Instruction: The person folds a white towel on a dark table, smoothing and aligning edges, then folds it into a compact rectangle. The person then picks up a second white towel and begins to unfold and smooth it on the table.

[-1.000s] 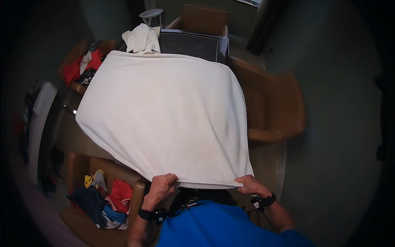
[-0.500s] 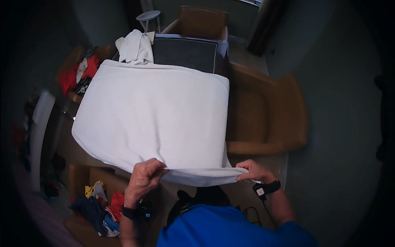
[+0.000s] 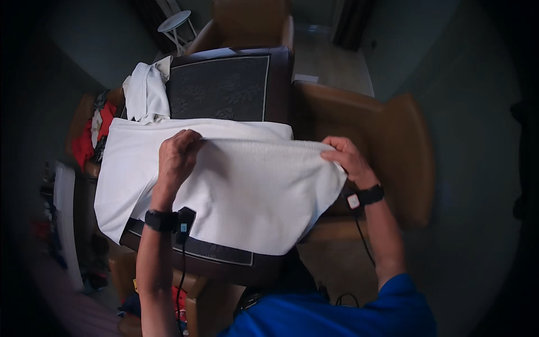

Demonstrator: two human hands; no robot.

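Note:
A large white towel (image 3: 252,191) lies over a dark wooden table (image 3: 224,84) with a patterned inlay top. My left hand (image 3: 177,157) pinches the towel's near edge and holds it up over the middle of the cloth. My right hand (image 3: 345,160) grips the other corner of that same edge, out past the table's right side. The lifted half is folded back over the lower half, and its far edge lines up near the towel's back edge. Both wrists wear black bands with a small device and a cable.
A crumpled white cloth (image 3: 146,92) sits on the table's back left corner. Brown armchairs stand to the right (image 3: 387,151) and behind (image 3: 247,17). A small white side table (image 3: 177,25) is at the back. Red and coloured clothes (image 3: 87,140) pile at the left.
Both hands have carried the towel's near edge up and away from me, folding the towel over itself. More of the dark table top now shows at the back.

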